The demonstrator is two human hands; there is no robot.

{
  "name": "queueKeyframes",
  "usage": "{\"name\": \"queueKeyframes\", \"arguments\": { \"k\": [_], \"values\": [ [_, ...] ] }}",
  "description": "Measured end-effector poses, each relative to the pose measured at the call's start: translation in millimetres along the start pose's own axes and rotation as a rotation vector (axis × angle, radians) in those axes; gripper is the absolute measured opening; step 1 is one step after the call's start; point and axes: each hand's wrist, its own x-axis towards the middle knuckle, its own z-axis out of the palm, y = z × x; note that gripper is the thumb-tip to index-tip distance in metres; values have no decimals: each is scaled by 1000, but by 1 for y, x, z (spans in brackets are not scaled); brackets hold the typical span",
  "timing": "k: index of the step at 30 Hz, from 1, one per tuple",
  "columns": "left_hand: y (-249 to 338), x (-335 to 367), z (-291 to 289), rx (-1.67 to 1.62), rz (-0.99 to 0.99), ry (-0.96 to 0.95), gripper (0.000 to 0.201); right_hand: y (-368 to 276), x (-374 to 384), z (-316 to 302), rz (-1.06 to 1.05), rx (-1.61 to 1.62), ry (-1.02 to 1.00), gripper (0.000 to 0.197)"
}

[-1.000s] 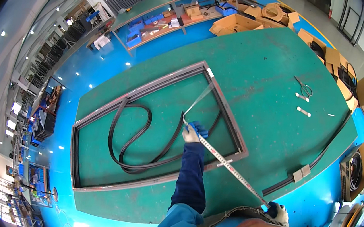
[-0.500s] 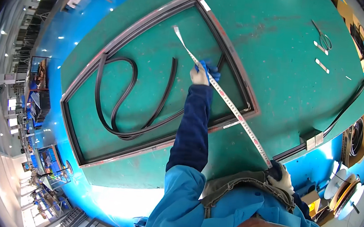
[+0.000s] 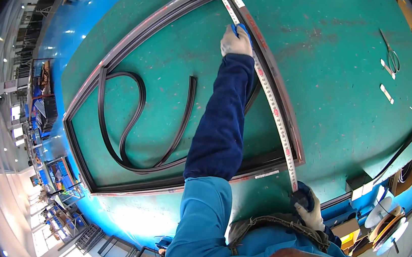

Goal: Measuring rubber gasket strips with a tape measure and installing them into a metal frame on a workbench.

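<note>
My left hand [image 3: 236,41], in a white and blue work glove, pinches the blade of a tape measure [image 3: 277,111] near its free end. That end lies at the far corner of a dark frame [image 3: 294,134] with curved sides. My right hand [image 3: 312,211], also gloved, grips the dark tape case just off the frame's near right corner. Between the hands the blade runs along the frame's right side. Inside the frame a black rubber strip [image 3: 141,102] lies in loose loops, partly hidden behind my left forearm.
The frame rests on a green table [image 3: 320,65]. Scissors [image 3: 391,57] and small white pieces [image 3: 386,93] lie at the right. Black strips [image 3: 401,145] and a small box [image 3: 359,186] are at the table's right edge. Spools [image 3: 392,226] and cartons [image 3: 347,231] stand beyond.
My left hand has moved away from me with the tape's end, up to the frame's far corner. The blade now lies along the frame's right side; my right hand has shifted slightly nearer.
</note>
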Motion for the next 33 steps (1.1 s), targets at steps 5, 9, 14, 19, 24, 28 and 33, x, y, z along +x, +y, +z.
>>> {"name": "queueKeyframes", "arguments": {
  "k": [5, 9, 14, 19, 24, 28, 33],
  "values": [
    [17, 18, 17, 70, 89, 20, 26, 30, 6, -18, 17, 6, 12, 54],
    [2, 17, 20, 83, 70, 14, 26, 36, 11, -18, 106, 99, -44, 56],
    [7, 13, 22, 13, 54, 17, 32, 33, 14, -20, 129, 91, -44, 56],
    [20, 11, 20, 52, 26, -2, 32, 35, 16, -20, 110, 97, -14, 56],
    [26, 13, 15, 152, 109, 43, 31, 24, 20, -20, 117, 21, 10, 54],
    [41, 13, 16, 271, 89, -44, 31, 23, 23, -23, 130, -6, 14, 54],
    [41, 19, 18, 347, 155, 32, 34, 30, 29, -24, 88, -11, 17, 53]
  ]
}}
